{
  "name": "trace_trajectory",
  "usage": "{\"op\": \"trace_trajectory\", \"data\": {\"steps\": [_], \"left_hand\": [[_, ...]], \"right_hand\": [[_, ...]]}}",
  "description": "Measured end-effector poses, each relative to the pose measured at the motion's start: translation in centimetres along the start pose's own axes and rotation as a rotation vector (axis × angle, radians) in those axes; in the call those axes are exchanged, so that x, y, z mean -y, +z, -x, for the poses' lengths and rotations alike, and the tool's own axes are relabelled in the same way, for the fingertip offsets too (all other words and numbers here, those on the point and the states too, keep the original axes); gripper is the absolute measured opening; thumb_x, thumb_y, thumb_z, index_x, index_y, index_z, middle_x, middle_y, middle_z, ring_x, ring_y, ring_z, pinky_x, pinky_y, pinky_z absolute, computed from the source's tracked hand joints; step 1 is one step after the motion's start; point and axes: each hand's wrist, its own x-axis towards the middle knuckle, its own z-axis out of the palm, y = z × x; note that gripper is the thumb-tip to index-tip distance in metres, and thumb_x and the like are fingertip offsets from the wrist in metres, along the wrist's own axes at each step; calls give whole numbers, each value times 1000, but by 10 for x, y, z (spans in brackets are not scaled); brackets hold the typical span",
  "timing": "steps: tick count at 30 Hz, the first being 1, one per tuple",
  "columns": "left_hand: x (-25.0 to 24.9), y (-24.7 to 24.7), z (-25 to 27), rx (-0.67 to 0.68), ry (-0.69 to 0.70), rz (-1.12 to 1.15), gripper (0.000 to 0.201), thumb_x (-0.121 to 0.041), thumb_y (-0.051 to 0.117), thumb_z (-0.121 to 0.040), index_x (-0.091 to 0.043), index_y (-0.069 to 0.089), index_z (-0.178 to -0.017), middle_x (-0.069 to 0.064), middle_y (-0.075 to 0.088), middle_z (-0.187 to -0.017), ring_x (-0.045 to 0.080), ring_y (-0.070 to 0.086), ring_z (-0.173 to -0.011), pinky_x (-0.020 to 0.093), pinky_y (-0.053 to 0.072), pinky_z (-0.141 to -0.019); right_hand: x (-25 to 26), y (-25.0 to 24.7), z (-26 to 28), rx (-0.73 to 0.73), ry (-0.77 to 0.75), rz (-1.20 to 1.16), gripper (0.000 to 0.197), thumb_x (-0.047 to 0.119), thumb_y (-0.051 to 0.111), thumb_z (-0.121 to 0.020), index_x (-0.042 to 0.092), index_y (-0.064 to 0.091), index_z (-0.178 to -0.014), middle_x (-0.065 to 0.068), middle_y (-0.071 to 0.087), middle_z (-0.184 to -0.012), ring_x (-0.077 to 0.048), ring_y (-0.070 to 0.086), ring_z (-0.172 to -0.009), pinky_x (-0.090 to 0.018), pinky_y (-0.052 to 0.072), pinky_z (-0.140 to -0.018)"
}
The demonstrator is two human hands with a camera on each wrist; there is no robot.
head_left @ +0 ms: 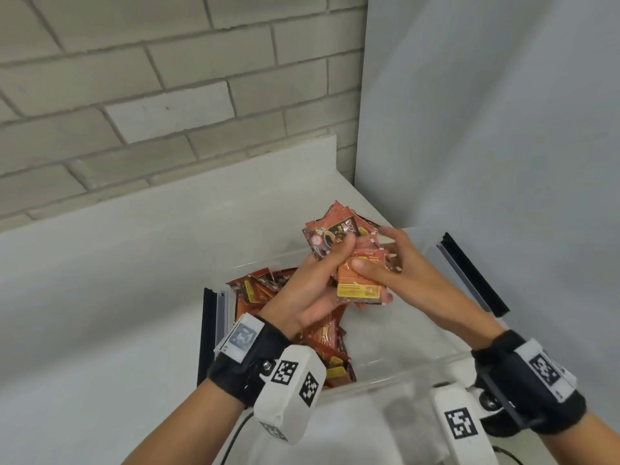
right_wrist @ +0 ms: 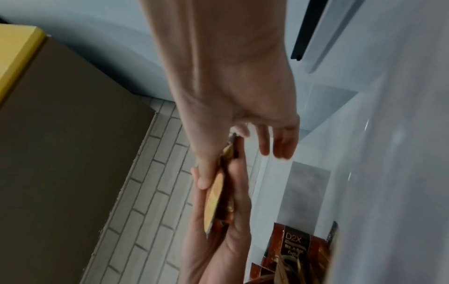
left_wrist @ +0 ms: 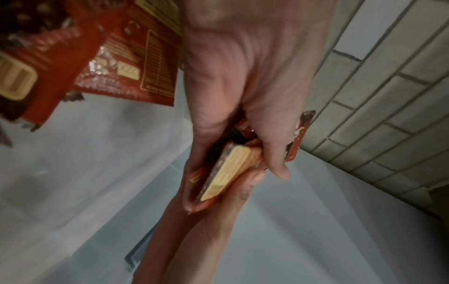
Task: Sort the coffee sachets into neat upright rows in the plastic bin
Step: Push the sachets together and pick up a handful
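Above a clear plastic bin (head_left: pixel 406 366), my left hand (head_left: pixel 320 275) grips a fanned stack of red-brown coffee sachets (head_left: pixel 332 233); its thumb lies across the front of the stack. My right hand (head_left: pixel 389 260) pinches the front sachet (head_left: pixel 360 285), thumb on its orange back, fingers behind the stack. The left wrist view shows my left hand (left_wrist: pixel 243 92) clamping the stack (left_wrist: pixel 228 173) edge-on. In the right wrist view, my right hand (right_wrist: pixel 230 86) has its thumb on the stack (right_wrist: pixel 215 199). Loose sachets (head_left: pixel 260 287) lie jumbled in the bin's left part.
The bin has black latch handles on its left (head_left: pixel 205 330) and right (head_left: pixel 469 273) ends. It stands on a white counter (head_left: pixel 100 280) in a corner between a brick wall (head_left: pixel 167 78) and a white panel (head_left: pixel 486 129). The bin's right half shows bare floor (head_left: pixel 396 333).
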Motion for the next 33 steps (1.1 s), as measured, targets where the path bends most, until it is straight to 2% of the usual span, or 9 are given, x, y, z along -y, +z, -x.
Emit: {"op": "trace_trajectory", "data": {"steps": [2,4,11,14,17,20,23,30,33], "left_hand": [[-2,-2,0,-23,59,7,40,-21,57,-86,-3,56,-123,19,67,-112,30,67,-98,44,58,-76],[-4,-3,-1,-51,118,12,40,-9,58,-84,-2,54,-123,19,66,-114,29,66,-102,43,57,-79],[-2,-4,-5,-109,232,38,31,8,52,-88,-4,57,-116,14,67,-111,27,65,-105,43,53,-92],[-1,-3,-5,-150,238,26,37,7,55,-86,-2,55,-122,18,62,-120,27,63,-108,43,52,-93],[-1,-2,-6,-164,235,31,34,5,55,-88,-4,56,-120,12,66,-112,21,66,-102,38,56,-87],[-4,-3,-6,-188,199,70,33,-7,54,-91,-8,54,-124,11,65,-118,20,65,-105,33,57,-83],[-4,-4,-6,-215,148,11,41,-14,55,-92,-7,48,-132,16,60,-127,26,60,-116,36,56,-85],[0,-8,-6,-161,153,-103,26,-8,56,-91,-10,59,-117,14,66,-115,28,64,-108,48,54,-89],[-1,-6,-6,-160,126,-113,31,-21,56,-91,-10,57,-119,15,66,-116,27,64,-108,44,55,-87]], "right_hand": [[-4,-1,0,-13,-9,-51,58,52,65,-73,24,55,-123,3,68,-115,-8,66,-100,-23,53,-87],[-3,0,2,-33,-5,-156,39,44,61,-78,22,64,-111,0,73,-107,-8,70,-94,-19,54,-80],[-8,7,2,-89,48,-430,30,25,59,-90,11,64,-116,-2,75,-100,-14,72,-91,-18,55,-68],[-10,9,1,-153,49,-498,26,20,61,-90,11,65,-113,-3,76,-99,-15,72,-91,-21,57,-69],[-12,10,0,-214,41,-509,23,19,63,-89,12,65,-111,-3,75,-101,-16,72,-92,-24,58,-74],[-12,9,-1,-243,5,-503,19,23,60,-90,18,63,-108,0,74,-102,-12,71,-93,-20,56,-72],[-11,7,0,-244,-48,-477,21,26,59,-89,21,61,-109,2,73,-102,-9,70,-93,-16,53,-72],[-12,11,1,-186,-70,-323,26,23,61,-91,18,61,-116,1,72,-105,-8,69,-93,-15,53,-71],[-14,11,-1,-210,-53,-296,28,27,60,-91,18,58,-118,2,69,-107,-8,67,-96,-13,52,-70]]}}
